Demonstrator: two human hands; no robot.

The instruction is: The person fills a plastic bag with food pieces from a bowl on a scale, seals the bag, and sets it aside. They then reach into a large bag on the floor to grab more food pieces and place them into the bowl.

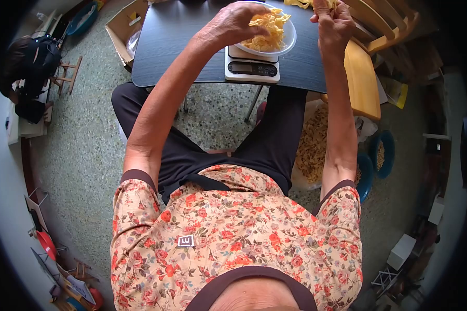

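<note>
At the bottom of the frame a floral shirt [233, 238] of soft printed cloth fills the view, with dark trousers [275, 140] above it over a speckled stone floor [83, 150]. At mid-right, beside the knee, an open sack of pale yellow pieces [311, 145] sits on the floor within reach of the right arm. Toward the top centre a dark, matte table [176, 41] carries a flat digital scale [251, 66], and a smooth white bowl [288, 41] rests on its platform, apparently so its load can be weighed. The bowl holds thin, crinkled yellow chips [267, 36]. The left hand [233, 23] lies over the heap, fingers curled loosely on the chips. The right hand [332, 20], top right, pinches a few chips between narrowed fingers.
</note>
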